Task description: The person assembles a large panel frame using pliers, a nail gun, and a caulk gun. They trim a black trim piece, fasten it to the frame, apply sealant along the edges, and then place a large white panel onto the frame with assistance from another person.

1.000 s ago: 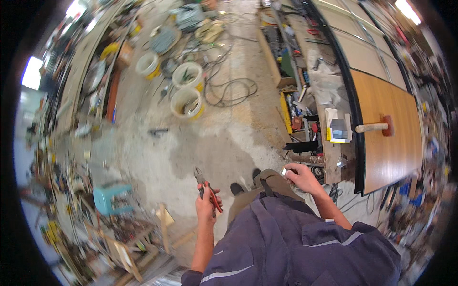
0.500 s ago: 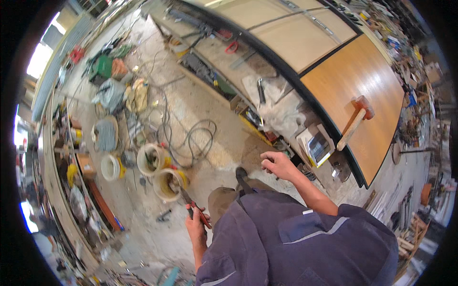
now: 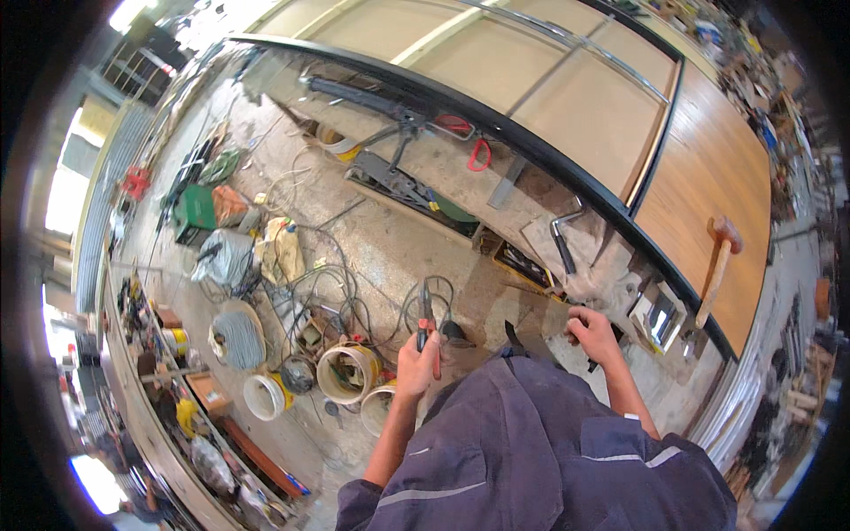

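Observation:
In my left hand (image 3: 414,367) is a pair of pliers (image 3: 426,326) with red and black handles, jaws pointing away from me. The fingers are wrapped round the handles. My right hand (image 3: 593,334) hangs before my body with its fingers curled in, and I see nothing held in it. It is below the near edge of a long dark-framed panel (image 3: 549,159), close to a box holding a dark flat item (image 3: 662,317). On the panel's wood-grain part rests a mallet (image 3: 719,270) with a wooden handle and a reddish-brown head.
Buckets (image 3: 350,372), a coil of grey cable (image 3: 239,338) and loose cords (image 3: 341,283) lie on the floor at left. A crank-shaped tool (image 3: 562,243) and a red-handled clamp (image 3: 479,156) show under the panel's edge. Crowded shelving (image 3: 168,354) runs along the left.
My view has turned, showing more of the panel. My left hand has come up and forward with the pliers, now away from the buckets. My right hand is nearer the panel, still curled.

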